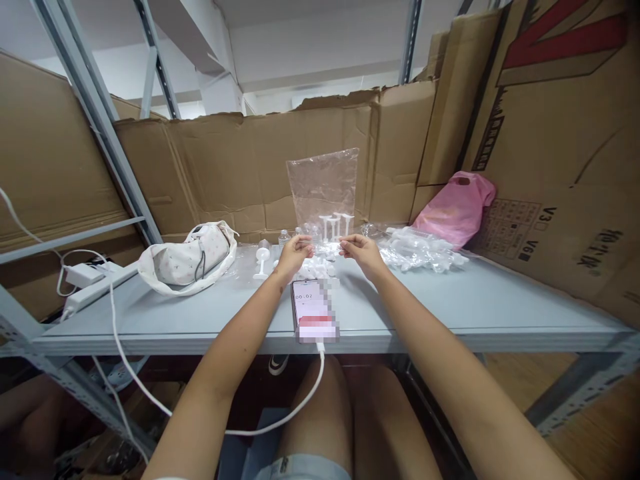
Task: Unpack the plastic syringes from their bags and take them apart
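My left hand [296, 255] reaches over the table with its thumb and fingertips pinched together. Level with it, my right hand [361, 252] is pinched in the same way, a short gap apart. Whatever either holds is too small to make out. Behind them stands a clear plastic bag [323, 183], with several white T-shaped plungers [334, 227] upright at its lower part. Small white pieces [315, 269] lie in a pile between and below the hands. A small clear bottle [284, 238] stands just behind my left hand.
A phone [313, 307] showing a timer lies at the table's front edge, its white cable [320, 380] hanging down. Left are a white cloth pouch [187, 257], a power strip [100, 287] and a white plunger-like piece [262, 261]. Right are bagged clear parts [425, 250] and a pink bag [455, 207].
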The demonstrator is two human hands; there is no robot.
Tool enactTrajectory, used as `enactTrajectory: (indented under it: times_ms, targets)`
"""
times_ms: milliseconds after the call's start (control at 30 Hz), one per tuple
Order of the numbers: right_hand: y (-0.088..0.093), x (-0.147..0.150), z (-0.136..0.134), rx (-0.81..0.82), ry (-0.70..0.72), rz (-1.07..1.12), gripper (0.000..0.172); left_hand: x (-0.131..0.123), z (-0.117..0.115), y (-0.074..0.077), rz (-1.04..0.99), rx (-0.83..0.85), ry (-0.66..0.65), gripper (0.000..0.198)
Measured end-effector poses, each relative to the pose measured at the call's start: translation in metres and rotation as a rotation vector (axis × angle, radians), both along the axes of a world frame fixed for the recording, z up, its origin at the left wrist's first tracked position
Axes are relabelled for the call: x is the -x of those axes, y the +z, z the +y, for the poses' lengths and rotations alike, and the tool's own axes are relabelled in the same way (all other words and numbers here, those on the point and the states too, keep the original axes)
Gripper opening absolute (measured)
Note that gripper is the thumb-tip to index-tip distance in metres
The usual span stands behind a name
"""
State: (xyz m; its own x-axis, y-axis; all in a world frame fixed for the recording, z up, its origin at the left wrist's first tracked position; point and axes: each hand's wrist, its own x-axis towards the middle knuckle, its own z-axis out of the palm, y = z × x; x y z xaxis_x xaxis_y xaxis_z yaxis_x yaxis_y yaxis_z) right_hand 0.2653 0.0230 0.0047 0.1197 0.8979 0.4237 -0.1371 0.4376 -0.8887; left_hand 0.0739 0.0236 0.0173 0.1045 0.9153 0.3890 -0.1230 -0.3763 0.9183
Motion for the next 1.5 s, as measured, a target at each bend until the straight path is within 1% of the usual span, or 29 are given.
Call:
enactTrajectory:
  times_ms: [100, 200, 267, 467, 567, 667, 800, 967, 1033, 1100, 1200, 1267, 1400, 1500]
  targets:
    - [0.000, 0.000, -0.002, -0.005, 0.018, -0.003, 0.039, 0.000, -0.005, 0.000, 0.067, 0.060, -0.027, 0.027]
    - [0.000, 0.003, -0.006, 0.000, 0.124, -0.024, 0.041, -0.002, -0.007, -0.002, 0.088, 0.076, -0.023, 0.027]
    - [-0.001, 0.005, -0.007, 0.011, 0.171, -0.043, 0.043, -0.002, -0.007, -0.002, 0.085, 0.075, -0.027, 0.026]
    - [-0.005, 0.003, -0.001, 0.001, 0.114, -0.063, 0.045, -0.002, -0.004, -0.005, 0.100, 0.042, -0.058, 0.026]
    - [-0.005, 0.001, 0.003, -0.015, 0.127, -0.051, 0.049, -0.001, -0.003, -0.004, 0.102, 0.005, -0.057, 0.022]
    - [-0.005, 0.001, 0.003, -0.014, 0.152, -0.040, 0.052, 0.000, -0.001, -0.002, 0.109, 0.003, -0.025, 0.016]
    - [-0.004, 0.000, 0.001, -0.021, 0.166, -0.057, 0.050, 0.000, 0.001, -0.001, 0.113, 0.025, 0.004, 0.011]
    - [-0.003, -0.004, -0.001, -0.017, 0.157, -0.079, 0.047, 0.002, 0.001, -0.001, 0.137, 0.020, -0.006, 0.010]
    - [-0.003, -0.005, -0.001, -0.016, 0.161, -0.067, 0.046, 0.003, 0.001, 0.000, 0.138, -0.010, 0.016, 0.010]
    - [-0.002, -0.004, -0.002, -0.006, 0.188, -0.067, 0.045, 0.005, 0.002, 0.001, 0.140, -0.032, 0.065, 0.011]
    - [-0.001, -0.004, -0.004, 0.030, 0.240, -0.038, 0.042, 0.008, 0.003, 0.004, 0.138, -0.075, 0.143, 0.015]
    - [-0.001, -0.003, -0.004, 0.052, 0.252, 0.003, 0.038, 0.009, 0.002, 0.005, 0.134, -0.104, 0.167, 0.018]
    - [-0.001, -0.003, -0.004, 0.077, 0.228, 0.017, 0.033, 0.010, 0.000, 0.007, 0.126, -0.112, 0.177, 0.016]
    - [0.001, -0.006, -0.006, 0.058, 0.193, 0.033, 0.031, 0.015, 0.002, 0.010, 0.108, -0.118, 0.218, 0.013]
